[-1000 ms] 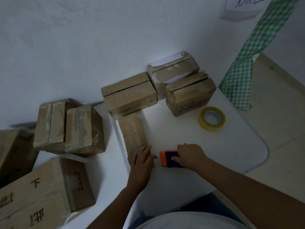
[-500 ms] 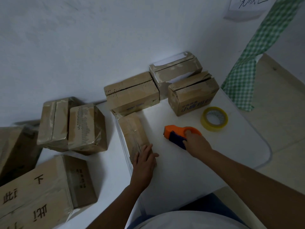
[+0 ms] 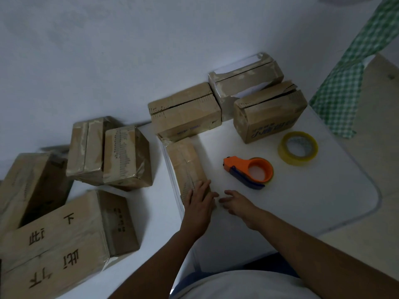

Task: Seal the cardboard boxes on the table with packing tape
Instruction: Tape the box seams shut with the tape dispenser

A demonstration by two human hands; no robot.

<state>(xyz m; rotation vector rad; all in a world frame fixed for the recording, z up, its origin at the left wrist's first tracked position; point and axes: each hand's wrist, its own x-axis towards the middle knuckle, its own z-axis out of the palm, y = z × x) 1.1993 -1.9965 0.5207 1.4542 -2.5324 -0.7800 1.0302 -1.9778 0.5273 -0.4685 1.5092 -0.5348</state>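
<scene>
The left hand covers the near end of the flat box. The large printed box and the box behind it run off the left edge. Print on the right-hand box is too dim to read. The checked cloth leaves the frame at the top.

Flat taped cardboard box at table's left edge, orange tape dispenser lying well right.
</scene>
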